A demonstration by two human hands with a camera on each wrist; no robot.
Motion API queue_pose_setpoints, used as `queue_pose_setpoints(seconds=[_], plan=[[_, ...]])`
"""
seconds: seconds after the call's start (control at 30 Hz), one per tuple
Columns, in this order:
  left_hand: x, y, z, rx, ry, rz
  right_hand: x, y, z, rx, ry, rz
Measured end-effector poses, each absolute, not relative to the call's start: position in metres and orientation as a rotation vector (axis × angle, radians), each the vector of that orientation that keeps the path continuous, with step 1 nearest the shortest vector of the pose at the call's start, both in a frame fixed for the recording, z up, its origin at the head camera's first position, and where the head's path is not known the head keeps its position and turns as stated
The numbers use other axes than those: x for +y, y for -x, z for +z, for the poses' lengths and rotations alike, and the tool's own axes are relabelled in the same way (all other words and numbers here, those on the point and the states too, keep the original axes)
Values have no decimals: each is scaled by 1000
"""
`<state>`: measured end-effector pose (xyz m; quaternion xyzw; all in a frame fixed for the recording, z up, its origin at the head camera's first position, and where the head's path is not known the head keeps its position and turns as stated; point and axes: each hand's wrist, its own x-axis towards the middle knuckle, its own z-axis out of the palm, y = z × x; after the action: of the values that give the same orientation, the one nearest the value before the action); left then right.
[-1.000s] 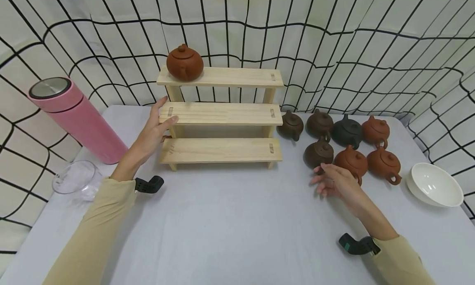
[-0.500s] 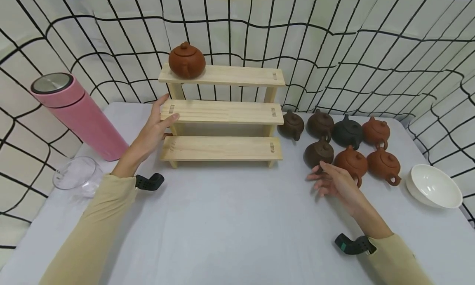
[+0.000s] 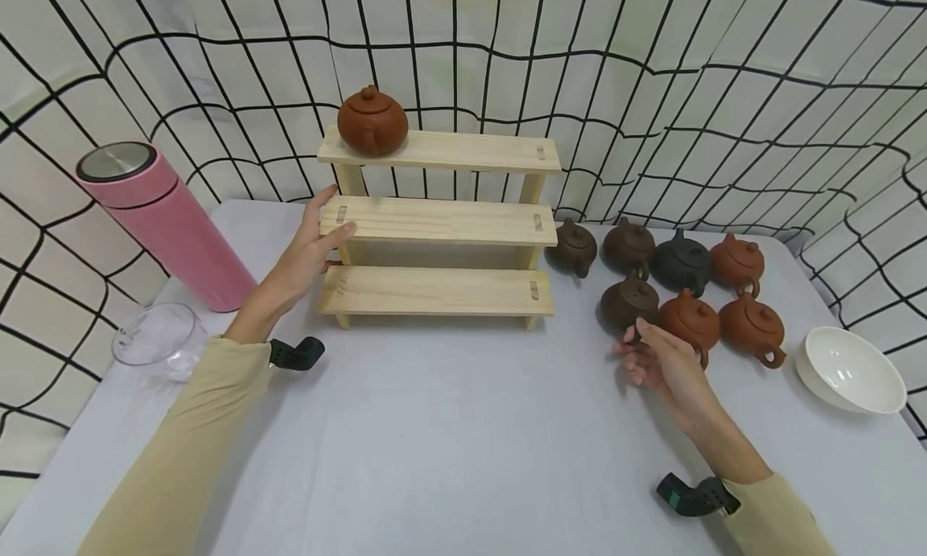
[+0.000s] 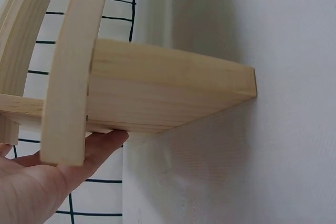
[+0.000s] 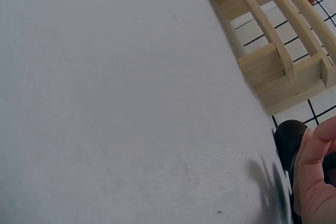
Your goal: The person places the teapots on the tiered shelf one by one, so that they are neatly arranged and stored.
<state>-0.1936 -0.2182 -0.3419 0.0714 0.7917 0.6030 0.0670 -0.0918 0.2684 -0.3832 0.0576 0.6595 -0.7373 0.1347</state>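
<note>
A three-tier wooden display stand (image 3: 434, 220) stands at the back of the table. At its left end my left hand (image 3: 295, 262) grips the middle tier, the thumb over the top; in the left wrist view the fingers lie along the side of the wood. One reddish-brown teapot (image 3: 372, 123) sits at the left of the top tier. On the right, my right hand (image 3: 666, 363) pinches a dark brown teapot (image 3: 627, 302) at its near side, which the fingers partly hide. That teapot rests on the table at the left of the front row.
Behind and beside it are more teapots: dark brown (image 3: 628, 245), black (image 3: 681, 262) and orange-brown (image 3: 753, 324). A white bowl (image 3: 849, 371) stands at far right. A pink thermos (image 3: 177, 230) and a clear glass bowl (image 3: 155, 336) stand left. Black wire mesh (image 3: 492, 53) encloses the table.
My right fingers have drawn in from a looser spread and closed at the dark brown teapot. The left hand stays on the stand. The head view has shifted slightly.
</note>
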Motion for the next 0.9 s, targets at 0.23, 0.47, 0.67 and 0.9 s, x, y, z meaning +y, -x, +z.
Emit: queue_pose_setpoints(seconds=[0.23, 0.47, 0.67, 0.9], plan=[[-217, 196, -342, 2374, -199, 1826, 260, 84, -359, 2022, -69, -2112], [-216, 195, -342, 2366, -198, 1828, 239, 89, -321, 2089, 92, -2084], [-217, 194, -342, 2349, -203, 1854, 211, 106, -292, 2087, 232, -2097], [-216, 193, -342, 2340, -192, 1864, 172, 139, -269, 2052, 344, -2084]])
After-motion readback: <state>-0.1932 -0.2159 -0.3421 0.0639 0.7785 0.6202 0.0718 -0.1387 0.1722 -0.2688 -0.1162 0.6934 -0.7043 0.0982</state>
